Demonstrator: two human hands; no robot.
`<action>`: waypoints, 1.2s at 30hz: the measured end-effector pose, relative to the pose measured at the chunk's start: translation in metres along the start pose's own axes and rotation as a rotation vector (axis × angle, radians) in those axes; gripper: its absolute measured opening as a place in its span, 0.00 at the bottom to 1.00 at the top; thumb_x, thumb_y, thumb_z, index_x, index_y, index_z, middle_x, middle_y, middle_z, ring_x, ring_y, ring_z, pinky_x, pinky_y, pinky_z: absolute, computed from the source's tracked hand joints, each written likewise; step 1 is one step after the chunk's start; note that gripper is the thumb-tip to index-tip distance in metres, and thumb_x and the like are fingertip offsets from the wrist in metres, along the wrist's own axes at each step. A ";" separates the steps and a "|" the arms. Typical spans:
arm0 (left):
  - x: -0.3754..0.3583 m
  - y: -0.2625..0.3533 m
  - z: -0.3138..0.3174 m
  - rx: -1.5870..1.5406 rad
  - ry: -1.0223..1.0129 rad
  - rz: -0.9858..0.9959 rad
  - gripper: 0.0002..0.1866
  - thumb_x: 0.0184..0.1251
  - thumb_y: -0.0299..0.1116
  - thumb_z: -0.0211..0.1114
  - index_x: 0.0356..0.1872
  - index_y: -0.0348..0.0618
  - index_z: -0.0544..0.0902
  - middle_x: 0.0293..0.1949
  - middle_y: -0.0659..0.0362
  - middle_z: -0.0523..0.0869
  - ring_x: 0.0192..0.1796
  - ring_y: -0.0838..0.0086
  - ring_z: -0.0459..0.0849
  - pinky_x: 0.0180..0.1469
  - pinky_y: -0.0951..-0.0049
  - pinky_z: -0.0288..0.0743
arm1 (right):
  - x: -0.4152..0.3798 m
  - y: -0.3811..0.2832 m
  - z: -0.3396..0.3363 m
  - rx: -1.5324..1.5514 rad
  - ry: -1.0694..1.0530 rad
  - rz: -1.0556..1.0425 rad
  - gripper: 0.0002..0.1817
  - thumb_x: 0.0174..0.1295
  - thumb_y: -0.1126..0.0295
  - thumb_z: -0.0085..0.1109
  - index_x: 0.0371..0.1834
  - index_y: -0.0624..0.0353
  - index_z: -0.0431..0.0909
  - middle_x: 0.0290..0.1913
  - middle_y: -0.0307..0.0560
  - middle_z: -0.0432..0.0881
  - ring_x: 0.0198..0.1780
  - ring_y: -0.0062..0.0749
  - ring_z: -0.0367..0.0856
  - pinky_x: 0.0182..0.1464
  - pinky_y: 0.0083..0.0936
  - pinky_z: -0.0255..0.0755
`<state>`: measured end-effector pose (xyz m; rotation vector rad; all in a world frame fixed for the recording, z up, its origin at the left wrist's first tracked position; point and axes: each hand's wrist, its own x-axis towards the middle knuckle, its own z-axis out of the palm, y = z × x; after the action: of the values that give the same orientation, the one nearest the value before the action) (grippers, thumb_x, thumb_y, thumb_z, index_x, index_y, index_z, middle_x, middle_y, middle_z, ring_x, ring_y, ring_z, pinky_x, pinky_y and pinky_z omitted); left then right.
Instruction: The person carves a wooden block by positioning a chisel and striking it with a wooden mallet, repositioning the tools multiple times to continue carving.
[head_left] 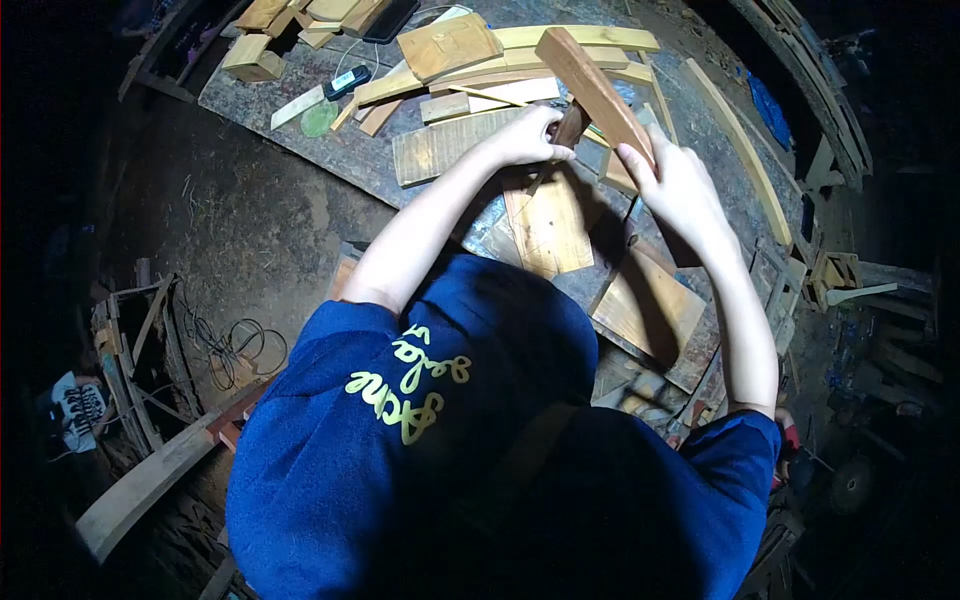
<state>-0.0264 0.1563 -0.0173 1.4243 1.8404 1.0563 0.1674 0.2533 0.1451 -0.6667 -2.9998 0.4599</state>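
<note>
My right hand [682,182] is closed around the lower end of a reddish-brown wooden bar [597,90], which slants up to the left. My left hand [530,138] has its fingers wrapped round a darker brown wooden piece [571,127] just under the bar. Whether the two pieces touch cannot be made out. A thin pointed part shows below my left hand. Beneath the hands lies a pale board [549,225] with a small dark mark. Another flat board [650,303] lies to the right, partly in shadow.
Curved pale strips [575,38], a square block [449,46] and a wide plank [450,146] lie on the worktable [300,140]. A green disc [319,119] and small black device [347,81] sit left. A long strip [742,150] lies right. Cables [235,350] are on the floor.
</note>
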 end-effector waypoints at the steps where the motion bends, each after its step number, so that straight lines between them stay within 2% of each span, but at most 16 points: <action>1: -0.001 0.001 0.000 -0.009 -0.012 -0.003 0.20 0.50 0.36 0.75 0.42 0.37 0.83 0.35 0.58 0.85 0.36 0.76 0.79 0.42 0.73 0.74 | 0.001 0.001 -0.005 0.019 -0.001 0.003 0.21 0.68 0.53 0.49 0.48 0.63 0.73 0.29 0.69 0.81 0.35 0.64 0.82 0.40 0.48 0.76; 3: 0.000 0.001 0.001 -0.080 -0.008 0.041 0.19 0.50 0.36 0.75 0.41 0.37 0.82 0.35 0.57 0.85 0.37 0.76 0.80 0.43 0.73 0.75 | 0.002 0.001 -0.015 0.037 0.000 0.008 0.22 0.68 0.53 0.49 0.48 0.63 0.73 0.30 0.67 0.82 0.35 0.62 0.82 0.40 0.48 0.76; 7: 0.000 -0.002 0.003 -0.124 -0.020 0.002 0.20 0.50 0.36 0.76 0.42 0.38 0.82 0.36 0.56 0.85 0.37 0.75 0.80 0.44 0.73 0.75 | 0.001 -0.008 -0.029 0.294 0.211 0.030 0.19 0.71 0.54 0.46 0.50 0.60 0.71 0.28 0.66 0.81 0.35 0.58 0.84 0.38 0.45 0.75; 9: -0.002 -0.001 0.002 -0.122 -0.012 -0.003 0.21 0.50 0.37 0.76 0.43 0.38 0.81 0.36 0.56 0.85 0.38 0.75 0.80 0.44 0.73 0.75 | 0.001 -0.002 -0.017 0.209 0.183 0.034 0.20 0.71 0.54 0.45 0.53 0.60 0.69 0.27 0.67 0.81 0.36 0.60 0.83 0.40 0.47 0.76; 10: -0.003 0.001 0.001 -0.060 -0.006 -0.021 0.21 0.50 0.38 0.76 0.43 0.37 0.81 0.36 0.57 0.85 0.38 0.75 0.80 0.44 0.72 0.75 | 0.001 0.003 -0.007 0.032 0.032 0.063 0.20 0.71 0.54 0.45 0.52 0.61 0.68 0.27 0.68 0.81 0.37 0.61 0.83 0.42 0.51 0.76; 11: -0.002 0.003 0.000 0.002 -0.001 -0.038 0.22 0.50 0.38 0.76 0.44 0.37 0.81 0.37 0.57 0.85 0.39 0.75 0.80 0.44 0.72 0.76 | -0.004 0.005 0.001 -0.059 -0.034 -0.044 0.21 0.71 0.53 0.45 0.50 0.61 0.69 0.28 0.67 0.82 0.37 0.62 0.83 0.42 0.53 0.76; 13: 0.001 -0.004 0.004 -0.021 0.001 -0.020 0.23 0.50 0.38 0.76 0.44 0.36 0.81 0.37 0.57 0.85 0.39 0.75 0.80 0.45 0.72 0.76 | -0.003 0.005 -0.008 -0.179 -0.049 -0.009 0.20 0.70 0.52 0.45 0.48 0.60 0.69 0.29 0.66 0.82 0.37 0.62 0.83 0.43 0.53 0.76; 15: -0.001 -0.006 0.007 -0.124 0.015 0.022 0.22 0.51 0.36 0.76 0.45 0.36 0.80 0.38 0.57 0.85 0.39 0.75 0.80 0.45 0.72 0.76 | 0.000 0.001 -0.025 -0.082 -0.056 0.005 0.20 0.70 0.53 0.45 0.48 0.61 0.69 0.30 0.66 0.82 0.37 0.62 0.83 0.42 0.52 0.76; 20: -0.007 0.002 -0.001 -0.245 -0.057 -0.071 0.20 0.51 0.33 0.75 0.44 0.37 0.79 0.39 0.57 0.84 0.41 0.76 0.81 0.47 0.72 0.76 | 0.000 -0.002 -0.042 0.180 0.326 -0.035 0.19 0.70 0.53 0.49 0.49 0.58 0.71 0.27 0.65 0.80 0.35 0.61 0.82 0.36 0.45 0.74; 23: -0.006 -0.003 0.002 -0.134 0.032 -0.015 0.20 0.51 0.33 0.75 0.43 0.37 0.79 0.38 0.57 0.84 0.40 0.75 0.81 0.47 0.71 0.77 | -0.002 -0.003 -0.045 0.168 0.302 -0.034 0.19 0.70 0.53 0.50 0.50 0.58 0.72 0.28 0.66 0.81 0.35 0.61 0.82 0.37 0.44 0.74; 24: -0.009 0.000 0.005 -0.246 0.079 -0.004 0.19 0.51 0.33 0.75 0.43 0.37 0.79 0.36 0.57 0.84 0.40 0.75 0.82 0.48 0.70 0.77 | -0.004 -0.003 -0.044 0.190 0.260 -0.002 0.19 0.70 0.53 0.50 0.50 0.58 0.72 0.29 0.67 0.80 0.36 0.62 0.82 0.38 0.45 0.74; 27: -0.010 0.002 0.002 -0.281 0.039 -0.063 0.18 0.51 0.33 0.74 0.42 0.37 0.80 0.36 0.58 0.84 0.41 0.75 0.82 0.49 0.70 0.77 | -0.011 -0.006 -0.039 0.219 0.139 0.094 0.20 0.70 0.53 0.49 0.52 0.58 0.72 0.29 0.67 0.80 0.36 0.62 0.82 0.38 0.44 0.74; 28: -0.007 -0.005 0.003 -0.164 0.033 -0.066 0.17 0.52 0.32 0.74 0.41 0.38 0.80 0.36 0.59 0.84 0.40 0.76 0.82 0.48 0.71 0.77 | -0.013 -0.007 -0.036 0.234 0.138 0.089 0.20 0.69 0.53 0.50 0.52 0.59 0.73 0.28 0.67 0.80 0.36 0.61 0.82 0.38 0.44 0.74; 32: -0.010 -0.001 0.005 -0.289 -0.022 -0.026 0.17 0.53 0.32 0.74 0.41 0.38 0.79 0.36 0.59 0.84 0.39 0.79 0.82 0.45 0.74 0.77 | -0.017 -0.003 -0.024 0.222 0.107 0.118 0.21 0.69 0.53 0.50 0.52 0.60 0.73 0.28 0.67 0.80 0.36 0.61 0.82 0.38 0.44 0.74; 34: -0.017 0.007 0.006 -0.305 0.028 0.015 0.19 0.51 0.34 0.73 0.43 0.37 0.80 0.28 0.60 0.83 0.31 0.78 0.77 0.37 0.73 0.73 | -0.015 -0.006 -0.026 0.239 0.077 0.148 0.21 0.68 0.53 0.50 0.51 0.60 0.74 0.28 0.67 0.80 0.35 0.60 0.82 0.39 0.44 0.74; 36: -0.015 -0.006 0.011 -0.310 0.018 0.010 0.19 0.51 0.35 0.73 0.42 0.38 0.81 0.27 0.59 0.81 0.30 0.77 0.76 0.35 0.72 0.71 | -0.012 -0.009 -0.025 0.239 0.078 0.138 0.21 0.68 0.53 0.50 0.52 0.60 0.73 0.28 0.67 0.80 0.35 0.60 0.82 0.39 0.44 0.74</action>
<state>-0.0165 0.1442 -0.0288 1.2441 1.5989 1.2989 0.1773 0.2471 0.1724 -0.8493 -2.7758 0.7648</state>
